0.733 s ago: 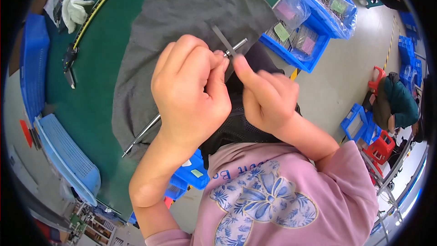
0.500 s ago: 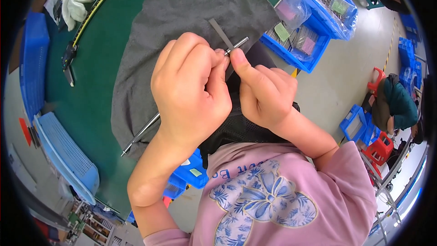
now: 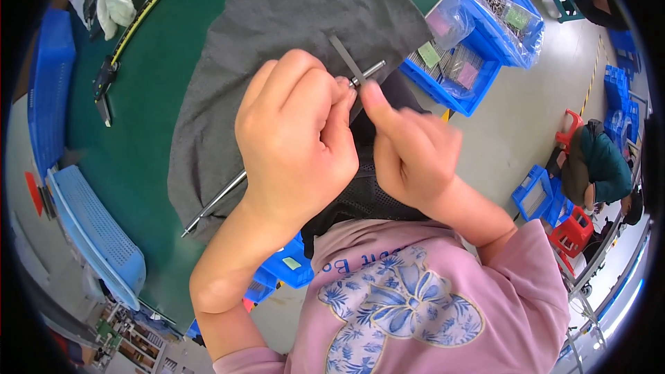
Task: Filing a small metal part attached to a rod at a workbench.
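I see left hand and right hand together, pinching thin metal rod and flat strip — loose fingertip grip may let strip slip onto grey cloth.

The person wore a pink short-sleeved top — its front, toward six o'clock, carried a large blue-and-white floral bow print, with a curved line of blue lettering just above it. Both forearms were bare, and the left hand and right hand were gloveless — no rings or watch could be made out, though the fisheye blurred fine detail.
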The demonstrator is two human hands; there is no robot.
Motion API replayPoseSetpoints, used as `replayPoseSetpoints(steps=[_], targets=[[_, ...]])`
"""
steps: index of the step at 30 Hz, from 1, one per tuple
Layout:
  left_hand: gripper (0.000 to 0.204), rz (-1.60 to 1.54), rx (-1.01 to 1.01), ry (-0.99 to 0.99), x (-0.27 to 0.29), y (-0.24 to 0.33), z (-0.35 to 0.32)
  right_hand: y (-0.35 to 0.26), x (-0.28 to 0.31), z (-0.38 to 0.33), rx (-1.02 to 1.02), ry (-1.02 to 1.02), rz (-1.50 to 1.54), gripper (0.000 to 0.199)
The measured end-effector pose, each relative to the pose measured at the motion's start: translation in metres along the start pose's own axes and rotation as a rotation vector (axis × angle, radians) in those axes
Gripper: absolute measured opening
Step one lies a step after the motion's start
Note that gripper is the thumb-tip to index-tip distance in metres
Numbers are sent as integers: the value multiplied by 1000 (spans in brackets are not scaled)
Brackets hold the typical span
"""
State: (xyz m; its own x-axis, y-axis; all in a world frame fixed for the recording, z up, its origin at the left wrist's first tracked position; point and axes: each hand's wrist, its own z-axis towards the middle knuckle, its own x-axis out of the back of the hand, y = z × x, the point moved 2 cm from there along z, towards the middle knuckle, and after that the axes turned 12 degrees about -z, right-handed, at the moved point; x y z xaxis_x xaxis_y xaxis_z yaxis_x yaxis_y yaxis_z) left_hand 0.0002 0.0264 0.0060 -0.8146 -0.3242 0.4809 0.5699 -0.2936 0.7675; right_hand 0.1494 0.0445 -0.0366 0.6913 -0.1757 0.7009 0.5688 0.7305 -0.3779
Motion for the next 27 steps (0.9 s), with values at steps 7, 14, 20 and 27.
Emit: replayPoseSetpoints(steps=[7,14,20,27], targets=[[17,-26,9,7,-1,-2,-1,-6,47,16,-46,-365,-74,52],[16,-19,24,6,-1,0,-4,-15,66,27,-62,-563,-130,51],[16,-8,28,9,0,1,0,-14,52,37,-9,-483,-153,52],[16,-6,8,-5,0,0,-1,-11,39,36,26,-378,-108,54]])
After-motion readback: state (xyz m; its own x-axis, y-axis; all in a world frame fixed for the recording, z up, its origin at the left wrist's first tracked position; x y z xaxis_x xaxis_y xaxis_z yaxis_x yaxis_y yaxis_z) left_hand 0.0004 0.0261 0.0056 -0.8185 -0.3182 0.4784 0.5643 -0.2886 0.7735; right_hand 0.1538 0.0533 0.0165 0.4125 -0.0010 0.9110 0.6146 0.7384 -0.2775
